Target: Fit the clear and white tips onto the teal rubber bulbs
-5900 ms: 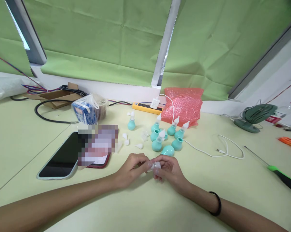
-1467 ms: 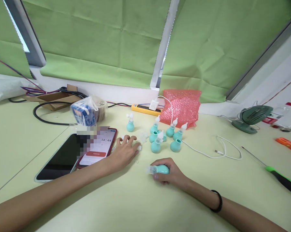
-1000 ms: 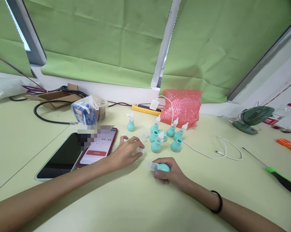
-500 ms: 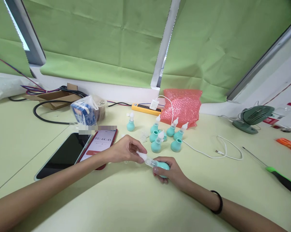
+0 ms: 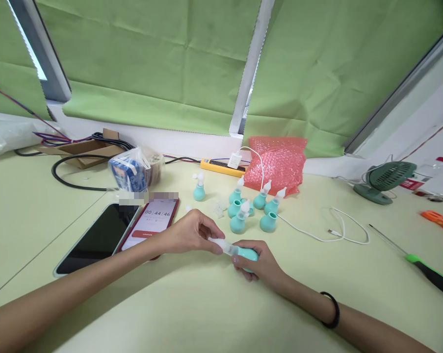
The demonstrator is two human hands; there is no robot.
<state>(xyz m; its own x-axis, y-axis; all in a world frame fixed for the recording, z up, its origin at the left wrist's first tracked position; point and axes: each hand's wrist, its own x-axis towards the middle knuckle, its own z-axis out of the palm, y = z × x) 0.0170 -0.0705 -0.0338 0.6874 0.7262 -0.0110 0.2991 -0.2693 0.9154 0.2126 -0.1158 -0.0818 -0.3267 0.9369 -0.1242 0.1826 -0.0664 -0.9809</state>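
My right hand (image 5: pixel 258 257) is wrapped round the teal bulb (image 5: pixel 248 256) of a nasal aspirator, which lies tilted with its clear neck (image 5: pixel 231 249) pointing left. A frosted white nozzle tip (image 5: pixel 219 243) meets the open end of that neck, pinched between the thumb and fingers of my left hand (image 5: pixel 197 233). How deep the tip sits on the neck I cannot tell. Behind my hands stand several aspirators with tips, such as one aspirator (image 5: pixel 238 221), and a bare bulb (image 5: pixel 268 222) without one. Small clear parts (image 5: pixel 219 208) lie left of them.
Two phones lie at the left, a dark one (image 5: pixel 96 238) and one showing a timer (image 5: pixel 157 215). At the back are a pink bubble-wrap bag (image 5: pixel 276 164), a yellow power strip (image 5: pixel 221 167) and a bagged blue packet (image 5: pixel 129 174). A screwdriver (image 5: pixel 423 267) and small fan (image 5: pixel 386 179) occupy the right.
The nozzle tip in my left hand has moved right and slightly down against the clear neck, closing the visible step between them. My right hand holds the bulb almost still.
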